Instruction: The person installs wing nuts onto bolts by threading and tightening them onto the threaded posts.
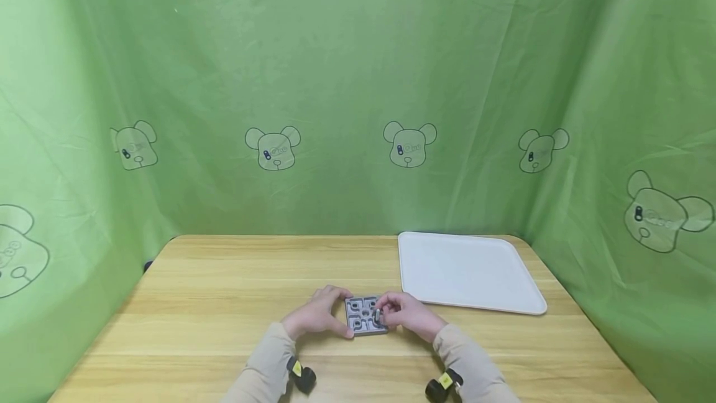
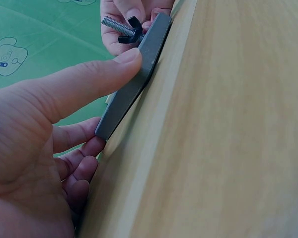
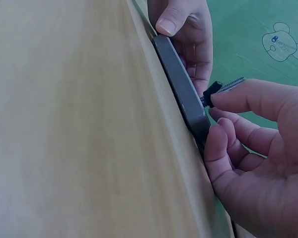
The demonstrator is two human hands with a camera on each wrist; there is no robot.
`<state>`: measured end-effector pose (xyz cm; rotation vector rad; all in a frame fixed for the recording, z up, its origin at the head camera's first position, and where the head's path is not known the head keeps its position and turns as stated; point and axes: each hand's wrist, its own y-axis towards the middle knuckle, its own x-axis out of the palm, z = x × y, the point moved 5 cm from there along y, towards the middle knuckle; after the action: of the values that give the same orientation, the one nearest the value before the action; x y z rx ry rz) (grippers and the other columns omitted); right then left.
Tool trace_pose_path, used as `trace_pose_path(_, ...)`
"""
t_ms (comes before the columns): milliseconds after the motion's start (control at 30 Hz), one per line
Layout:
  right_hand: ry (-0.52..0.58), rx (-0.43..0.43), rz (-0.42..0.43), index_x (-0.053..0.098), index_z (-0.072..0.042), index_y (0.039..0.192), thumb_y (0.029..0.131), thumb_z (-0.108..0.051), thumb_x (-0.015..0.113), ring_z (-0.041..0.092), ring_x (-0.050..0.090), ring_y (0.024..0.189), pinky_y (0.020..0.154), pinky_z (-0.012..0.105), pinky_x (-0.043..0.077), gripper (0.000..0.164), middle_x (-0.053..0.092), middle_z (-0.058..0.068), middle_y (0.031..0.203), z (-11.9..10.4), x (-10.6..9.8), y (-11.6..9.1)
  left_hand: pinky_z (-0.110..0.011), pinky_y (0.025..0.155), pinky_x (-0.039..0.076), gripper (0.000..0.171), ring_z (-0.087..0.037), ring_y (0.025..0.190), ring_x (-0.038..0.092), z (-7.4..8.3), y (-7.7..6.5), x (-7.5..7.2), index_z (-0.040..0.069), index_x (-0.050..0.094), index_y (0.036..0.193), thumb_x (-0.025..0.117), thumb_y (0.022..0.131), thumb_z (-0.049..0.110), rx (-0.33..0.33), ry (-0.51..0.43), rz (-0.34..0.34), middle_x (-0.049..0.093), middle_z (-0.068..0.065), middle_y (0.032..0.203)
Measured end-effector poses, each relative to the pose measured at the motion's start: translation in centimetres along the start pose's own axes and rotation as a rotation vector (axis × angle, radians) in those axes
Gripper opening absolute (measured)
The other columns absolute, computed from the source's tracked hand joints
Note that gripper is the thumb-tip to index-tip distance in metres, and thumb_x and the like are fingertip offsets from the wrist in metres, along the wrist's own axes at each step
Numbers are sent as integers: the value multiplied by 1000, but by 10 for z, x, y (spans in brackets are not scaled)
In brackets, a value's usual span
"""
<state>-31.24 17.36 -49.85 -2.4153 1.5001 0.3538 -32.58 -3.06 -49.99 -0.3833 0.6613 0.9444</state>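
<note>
A square grey metal plate (image 1: 365, 313) with slots and holes lies on the table. My left hand (image 1: 317, 314) holds it by its left side, thumb on the near edge and fingers towards the far corner. In the left wrist view a black wing nut (image 2: 131, 32) sits on a threaded bolt (image 2: 114, 24) that stands up from the plate. My right hand (image 1: 409, 316) is at the plate's right side with its fingers curled about the wing nut. The right thumb (image 3: 248, 94) presses on a wing, and other fingertips lie by the plate's corner.
A white rectangular tray (image 1: 470, 272) lies at the back right of the wooden table (image 1: 224, 303), beyond the right hand. Green curtains (image 1: 358, 79) with bear prints hang behind and at both sides. Each sleeve carries a black wrist camera.
</note>
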Motion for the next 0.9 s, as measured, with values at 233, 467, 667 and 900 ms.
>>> trace_pose_path(233, -59, 10, 16, 66, 1, 100, 76, -7, 72, 13, 48, 76, 64, 20, 44, 26, 51, -2, 79, 2, 2, 3, -59, 111, 32, 81, -32, 127, 41, 1, -1, -1, 11, 52, 134, 86, 64, 33, 1, -5, -1, 50, -12, 137)
trace_pose_path(467, -104, -19, 54, 62, 2, 91, 76, -6, 73, 12, 47, 74, 60, 18, 43, 21, 51, -2, 78, -4, 5, 1, -59, 110, 32, 81, -31, 126, 41, 1, -1, -1, 10, 52, 134, 86, 64, 34, 3, -7, -5, 50, -11, 136)
trace_pose_path(667, -141, -12, 95, 58, 0, 85, 73, -6, 75, 13, 48, 70, 55, 19, 44, 22, 51, -1, 75, -10, 7, -1, -59, 111, 32, 82, -31, 126, 40, 0, 0, -1, 11, 52, 135, 86, 64, 34, 1, -4, -6, 50, -10, 137)
trace_pose_path(900, -168, -13, 110, 57, -1, 84, 72, -7, 77, 11, 47, 70, 56, 19, 43, 24, 50, -3, 75, -7, 8, 1, -59, 111, 31, 82, -31, 126, 40, 0, 0, 0, 11, 52, 134, 86, 64, 34, -3, -9, -5, 50, -10, 137)
